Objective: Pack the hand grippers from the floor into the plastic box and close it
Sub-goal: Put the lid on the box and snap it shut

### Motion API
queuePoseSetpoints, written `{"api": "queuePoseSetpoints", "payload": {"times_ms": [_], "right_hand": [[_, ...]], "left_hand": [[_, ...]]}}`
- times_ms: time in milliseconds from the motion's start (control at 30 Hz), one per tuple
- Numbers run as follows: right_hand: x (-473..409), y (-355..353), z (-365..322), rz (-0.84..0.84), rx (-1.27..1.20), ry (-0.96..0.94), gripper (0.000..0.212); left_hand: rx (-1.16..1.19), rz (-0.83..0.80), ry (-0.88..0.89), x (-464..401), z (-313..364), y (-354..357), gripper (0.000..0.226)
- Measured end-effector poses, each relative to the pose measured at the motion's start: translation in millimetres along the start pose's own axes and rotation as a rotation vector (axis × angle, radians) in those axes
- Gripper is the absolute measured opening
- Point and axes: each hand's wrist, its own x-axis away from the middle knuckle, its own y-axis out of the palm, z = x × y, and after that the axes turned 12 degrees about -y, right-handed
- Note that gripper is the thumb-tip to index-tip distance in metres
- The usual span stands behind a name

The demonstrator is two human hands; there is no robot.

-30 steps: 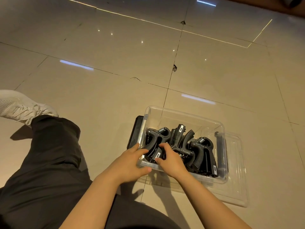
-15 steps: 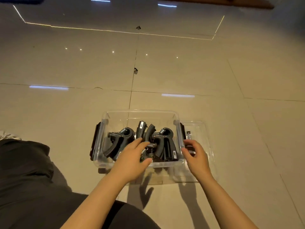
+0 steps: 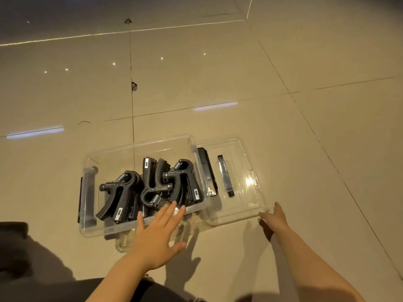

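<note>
now the lid (image 3: 237,205) is lying right of the box (image 3: 139,225), long axis running away; right hand (image 3: 275,217) is touching its near corner, grasp unclear; left hand (image 3: 158,235) is hovering flat, empty.

No text, brand or number can be read anywhere. The hand grippers (image 3: 150,188) in the plastic box (image 3: 91,231) carry small pale label patches on their handles (one near the top of an upright handle, others low on the handles toward the near wall), and these probably bear printing, but at this size and blur nothing on them resolves into letters or digits. The clear lid (image 3: 244,212) beside the box shows no legible marking either.
</note>
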Motion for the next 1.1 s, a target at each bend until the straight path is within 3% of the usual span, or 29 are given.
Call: {"api": "queuePoseSetpoints", "payload": {"times_ms": [133,233,333,467,733,967,1100], "right_hand": [[-1.6,10.4,-8.5,-0.117,-0.201,0.098,0.086],[-4.0,17.4,-7.3,-0.034,-0.291,0.149,0.092],[-5.3,14.3,-10.3,0.064,-0.449,0.173,0.081],[-3.8,3.7,-28.7,0.084,-0.376,0.152,0.032],[11.4,-4.2,-62.4,0.031,-0.244,0.074,0.037],[43.6,-12.2,-82.9,-0.223,-0.357,0.054,0.027],[54.7,-6.1,-96.6,-0.352,-0.326,0.047,0.029]], "left_hand": [[0.028,-0.074,0.001,-3.0,-3.2,-3.5,0.094],[0.034,-0.086,-0.003,-3.8,-3.9,-1.5,0.088],[0.065,-0.101,0.002,-4.6,-5.7,0.0,0.089],[0.087,-0.115,-0.011,-5.2,-6.0,-0.2,0.086],[0.194,-0.108,-0.013,2.5,-1.7,-10.6,0.077],[0.288,-0.050,-0.029,4.1,-3.2,-11.2,0.071],[0.404,0.079,-0.093,2.4,-12.8,-13.8,0.064]]}}
